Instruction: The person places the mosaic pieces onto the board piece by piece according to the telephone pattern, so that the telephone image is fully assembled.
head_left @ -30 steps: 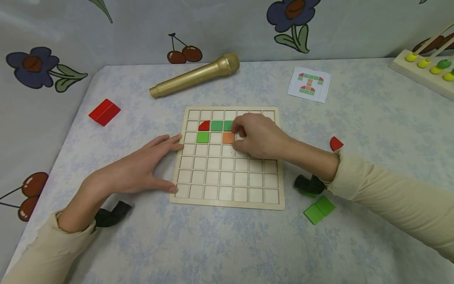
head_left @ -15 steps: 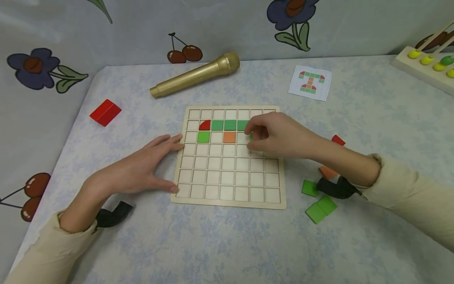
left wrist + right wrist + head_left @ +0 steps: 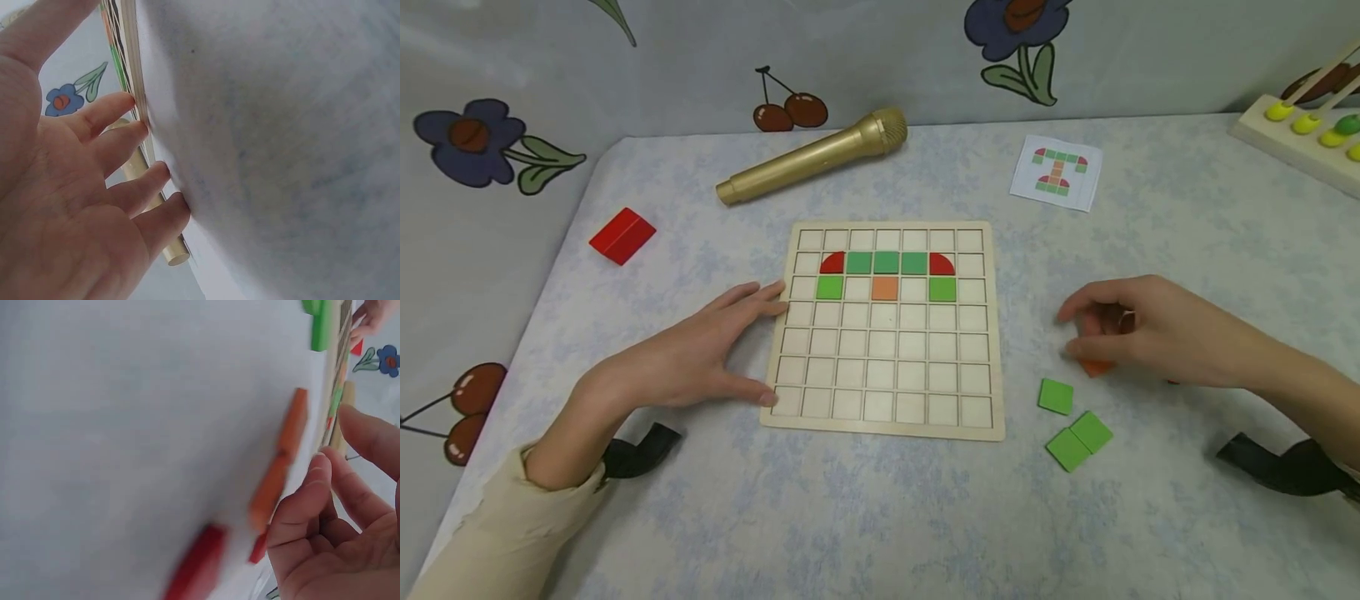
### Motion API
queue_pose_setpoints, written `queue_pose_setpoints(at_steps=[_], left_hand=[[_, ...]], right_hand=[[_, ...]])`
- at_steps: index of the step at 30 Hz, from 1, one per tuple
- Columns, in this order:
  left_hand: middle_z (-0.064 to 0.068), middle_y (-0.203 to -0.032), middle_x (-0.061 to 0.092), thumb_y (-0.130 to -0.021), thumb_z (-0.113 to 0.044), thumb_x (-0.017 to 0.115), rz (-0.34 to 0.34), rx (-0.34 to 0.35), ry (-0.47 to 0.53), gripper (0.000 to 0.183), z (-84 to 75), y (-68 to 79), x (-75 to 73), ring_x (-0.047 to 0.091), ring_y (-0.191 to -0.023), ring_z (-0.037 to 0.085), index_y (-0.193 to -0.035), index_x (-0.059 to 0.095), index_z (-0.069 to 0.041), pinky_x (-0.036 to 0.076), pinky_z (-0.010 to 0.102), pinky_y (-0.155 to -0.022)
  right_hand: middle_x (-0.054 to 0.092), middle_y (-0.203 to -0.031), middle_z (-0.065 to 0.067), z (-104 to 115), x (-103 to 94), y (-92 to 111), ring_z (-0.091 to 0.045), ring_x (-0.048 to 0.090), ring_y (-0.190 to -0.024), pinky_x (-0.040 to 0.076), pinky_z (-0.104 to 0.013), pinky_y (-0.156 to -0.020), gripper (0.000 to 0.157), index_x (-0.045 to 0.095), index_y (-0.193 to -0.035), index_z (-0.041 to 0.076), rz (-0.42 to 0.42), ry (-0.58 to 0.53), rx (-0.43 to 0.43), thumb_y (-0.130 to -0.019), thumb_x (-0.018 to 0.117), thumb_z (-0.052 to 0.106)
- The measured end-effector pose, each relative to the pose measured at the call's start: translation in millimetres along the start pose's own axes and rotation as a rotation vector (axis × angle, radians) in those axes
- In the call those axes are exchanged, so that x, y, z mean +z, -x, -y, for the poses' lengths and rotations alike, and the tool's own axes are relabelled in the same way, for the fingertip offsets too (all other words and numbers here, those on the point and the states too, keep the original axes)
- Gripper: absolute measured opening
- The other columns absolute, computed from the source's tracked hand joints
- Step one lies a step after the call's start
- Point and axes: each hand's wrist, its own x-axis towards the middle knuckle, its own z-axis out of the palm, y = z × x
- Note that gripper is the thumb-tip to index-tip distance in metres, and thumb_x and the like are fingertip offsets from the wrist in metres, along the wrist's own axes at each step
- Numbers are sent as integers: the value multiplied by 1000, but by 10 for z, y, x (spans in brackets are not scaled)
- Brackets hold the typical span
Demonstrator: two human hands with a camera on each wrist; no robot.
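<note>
A pale wooden grid board (image 3: 883, 343) lies mid-table. Its second row carries a red quarter-round tile (image 3: 833, 264), several darker green tiles (image 3: 886, 263) and another red quarter-round (image 3: 942, 264). Below them sit two light green tiles (image 3: 830, 288) and an orange tile (image 3: 884, 289). My left hand (image 3: 692, 354), fingers spread, touches the board's left edge with thumb and fingertips. To the right of the board, my right hand (image 3: 1157, 333) hovers over loose orange tiles (image 3: 294, 425), thumb and forefinger apart, gripping nothing. It partly hides them. A blurred red piece (image 3: 197, 565) lies nearby.
Several loose light green tiles (image 3: 1069, 448) lie right of the board. A pattern card (image 3: 1056, 173) and a gold microphone (image 3: 812, 158) are at the back. Red tiles (image 3: 622, 236) lie at left; a bead abacus (image 3: 1300, 146) stands at the far right.
My right hand has left the board and moved right to the loose orange tiles. The right-hand red quarter-round and green tile, covered before, now show. My left hand stays put.
</note>
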Motion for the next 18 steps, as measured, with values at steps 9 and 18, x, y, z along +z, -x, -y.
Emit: queue_pose_setpoints(at_steps=[9, 18], left_hand=[[-6, -164, 8, -74, -42, 87, 6, 7, 19, 101, 6, -4, -8, 4, -149, 25, -153, 32, -14, 26, 53, -111], [-8, -164, 7, -75, -40, 87, 8, 6, 33, 99, 1, 2, -8, 3, -149, 24, -153, 32, -14, 26, 52, -111]], right_hand=[[53, -79, 6, -221, 33, 221, -9, 49, -71, 40, -21, -58, 26, 71, -103, 17, -79, 41, -77, -80, 83, 11], [50, -81, 11, -250, 79, 261, -6, 48, -73, 41, -18, -58, 42, 69, -105, 19, -103, 130, -192, -72, 86, -1]])
